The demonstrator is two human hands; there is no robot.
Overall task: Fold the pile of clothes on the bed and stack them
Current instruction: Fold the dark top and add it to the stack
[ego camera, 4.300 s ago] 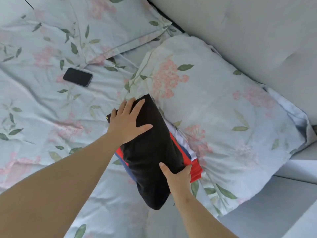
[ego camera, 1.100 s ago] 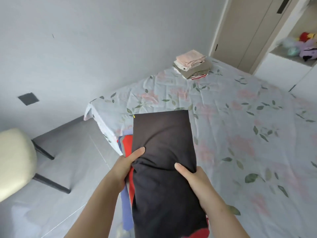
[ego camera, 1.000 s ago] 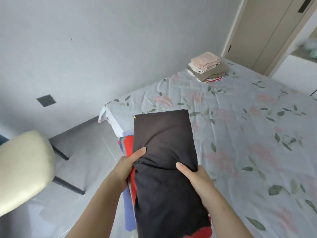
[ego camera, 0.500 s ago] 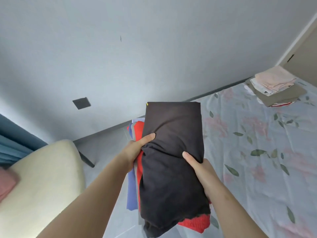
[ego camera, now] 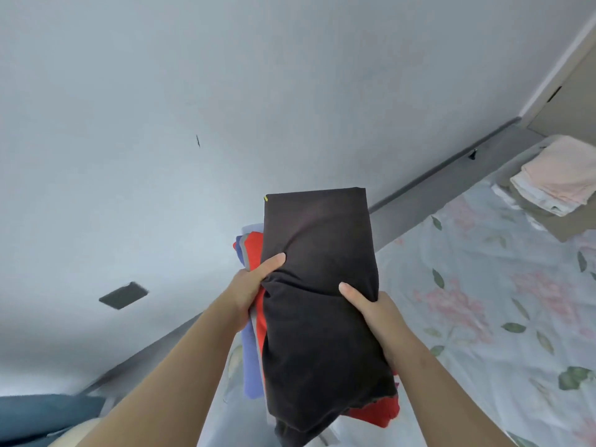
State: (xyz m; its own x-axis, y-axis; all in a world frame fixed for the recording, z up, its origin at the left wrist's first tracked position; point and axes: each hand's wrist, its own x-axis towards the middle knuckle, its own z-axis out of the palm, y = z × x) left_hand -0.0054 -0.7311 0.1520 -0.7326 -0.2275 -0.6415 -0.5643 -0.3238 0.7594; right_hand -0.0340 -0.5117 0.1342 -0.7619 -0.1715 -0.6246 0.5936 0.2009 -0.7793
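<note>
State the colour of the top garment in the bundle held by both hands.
Black; the top garment shows best in the head view.

The bundle of clothes [ego camera: 319, 285], clasped between the left grip [ego camera: 248, 285] and the right grip [ego camera: 371, 304], blocks the middle. From three to five o'clock the bed [ego camera: 483, 317] lies flat and open. A stack of folded clothes [ego camera: 558, 175] takes its corner at two o'clock. The wall [ego camera: 193, 124] closes off nine to twelve o'clock, and blue fabric [ego camera: 42, 411] crowds eight o'clock.
</note>
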